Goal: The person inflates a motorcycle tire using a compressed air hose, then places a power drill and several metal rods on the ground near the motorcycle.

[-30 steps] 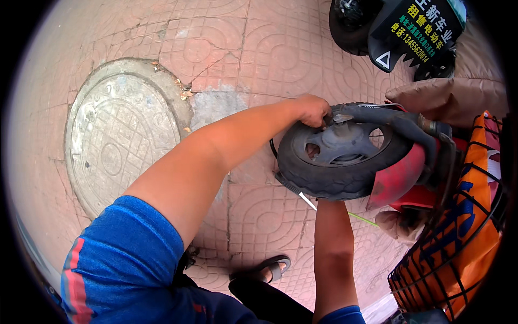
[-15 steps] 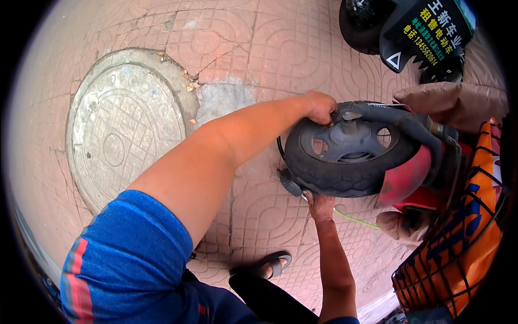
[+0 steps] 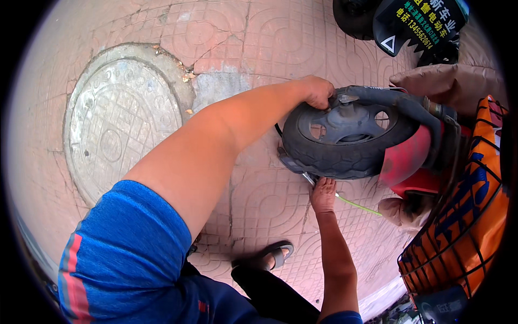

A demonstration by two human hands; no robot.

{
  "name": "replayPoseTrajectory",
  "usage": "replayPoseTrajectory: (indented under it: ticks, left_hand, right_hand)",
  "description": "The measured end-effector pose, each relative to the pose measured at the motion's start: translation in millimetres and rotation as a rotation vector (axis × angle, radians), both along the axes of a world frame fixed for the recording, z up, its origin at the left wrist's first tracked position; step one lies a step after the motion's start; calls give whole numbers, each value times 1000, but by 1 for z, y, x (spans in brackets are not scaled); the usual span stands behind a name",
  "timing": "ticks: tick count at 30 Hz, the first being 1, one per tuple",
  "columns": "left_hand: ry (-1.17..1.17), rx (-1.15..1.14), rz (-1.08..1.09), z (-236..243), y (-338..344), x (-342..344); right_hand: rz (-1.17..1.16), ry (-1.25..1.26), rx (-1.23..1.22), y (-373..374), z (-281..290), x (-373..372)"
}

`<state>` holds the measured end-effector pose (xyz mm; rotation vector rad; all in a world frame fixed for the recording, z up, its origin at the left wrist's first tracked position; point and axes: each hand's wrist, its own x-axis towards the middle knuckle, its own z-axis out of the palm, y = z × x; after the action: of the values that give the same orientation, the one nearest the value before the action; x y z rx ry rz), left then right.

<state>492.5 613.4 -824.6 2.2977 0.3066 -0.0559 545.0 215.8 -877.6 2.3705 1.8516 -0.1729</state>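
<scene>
Left fingers (image 3: 327, 101): bent against tyre's (image 3: 335, 165) far-left edge; grip not clear.
Right fingers (image 3: 325, 182): at tyre's near edge, beside metal rod (image 3: 308, 177); I cannot tell their hold.
Scooter wheel (image 3: 349, 128): right of left fingers, beyond right ones; appears longest left-to-right.
Nearer to hub (image 3: 342, 116): left fingers.

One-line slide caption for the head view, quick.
A wheel with the left hand at its far edge, right hand by its near edge, manhole cover off to the left.
</scene>
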Motion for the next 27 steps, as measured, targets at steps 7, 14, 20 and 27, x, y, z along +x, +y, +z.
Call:
replayPoseTrajectory:
  ticks: [7,14,20,27]
  left_hand:
    - [-59,-67,2,-13,0,1]
    - [-11,-22,4,-1,-5,-1]
    - [-37,-14,20,1,-6,-5]
    - [-14,-33,16,3,-7,-4]
  right_hand:
    - [-68,339,-186,15,36,-10]
    - [-34,216,-201,9,24,-12]
    - [-71,241,-179,13,23,-12]
    - [-227,228,-195,27,23,-17]
